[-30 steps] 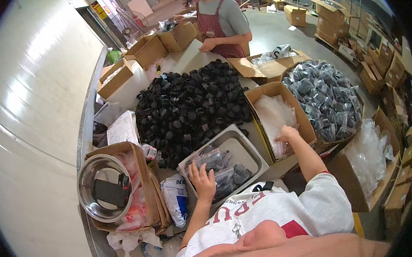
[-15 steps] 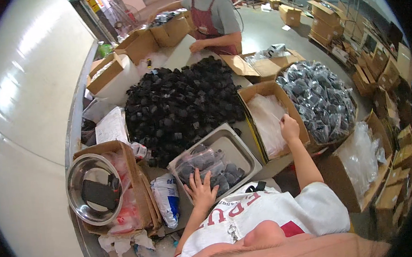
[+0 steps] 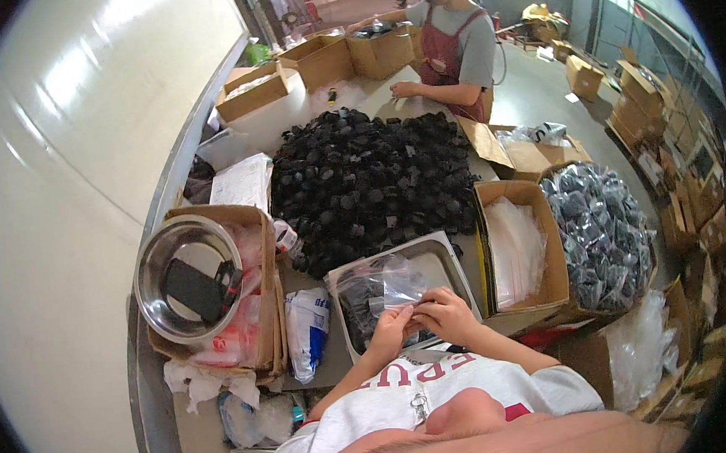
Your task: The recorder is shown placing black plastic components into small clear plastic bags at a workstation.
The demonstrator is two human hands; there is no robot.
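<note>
Over a rectangular metal tray (image 3: pixel 452 264) both of my hands meet on a clear plastic bag (image 3: pixel 400 281). My left hand (image 3: pixel 392 330) pinches its near edge. Close beside it, my right hand (image 3: pixel 445 315) has its fingers closed on the same edge. Under the bag, dark rounded pieces in clear bags (image 3: pixel 358 296) lie in the tray, partly hidden by the film and my hands. Just right of the tray stands a cardboard box of flat clear bags (image 3: pixel 518 249). Beyond the tray spreads a large heap of small black pieces (image 3: pixel 368 184).
A steel bowl (image 3: pixel 149 279) holding a black object rests on a carton at left, near a white-and-blue packet (image 3: pixel 309 331). At right is a heap of bagged dark pieces (image 3: pixel 599 235). Across the table a co-worker in a red apron (image 3: pixel 445 52) stands by open cartons (image 3: pixel 322 61).
My right hand has come from the box of clear bags to the tray, beside my left hand. Both now hold a clear bag. The whole view has shifted.
</note>
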